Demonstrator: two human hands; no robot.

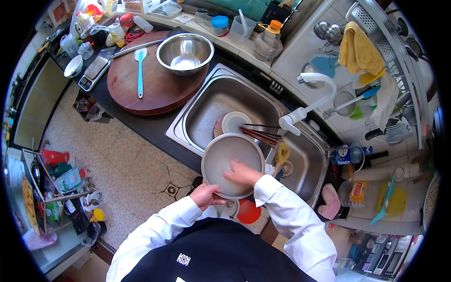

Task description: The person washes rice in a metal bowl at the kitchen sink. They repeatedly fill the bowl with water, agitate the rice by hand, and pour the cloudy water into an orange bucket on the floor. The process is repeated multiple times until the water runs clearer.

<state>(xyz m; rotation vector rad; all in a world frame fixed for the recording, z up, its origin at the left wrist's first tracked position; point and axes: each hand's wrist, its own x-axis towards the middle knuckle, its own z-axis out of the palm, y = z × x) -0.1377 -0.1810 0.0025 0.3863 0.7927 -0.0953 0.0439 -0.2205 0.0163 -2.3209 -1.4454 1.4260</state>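
A round pale bowl (215, 155) of cloudy, whitish liquid is held over the front edge of the sink. My left hand (207, 197) grips its near-left rim, with the thumb on top. Inside the bowl, my right hand (243, 173) reaches into the liquid from the right. Its fingertips are partly hidden by the milky liquid, so I cannot tell whether it holds anything. Just beyond the bowl, in the left basin (202, 105), stand a lidded or upturned pale bowl (236, 121) and several chopsticks (260, 136).
A white faucet (294, 118) arches over the double steel sink. Left of it, a round wooden board (123, 84) carries a steel mixing bowl (185, 53) and a blue spatula (140, 75). A digital scale (92, 75) stands beside it. A yellow brush (282, 153) lies near the right basin (310, 151).
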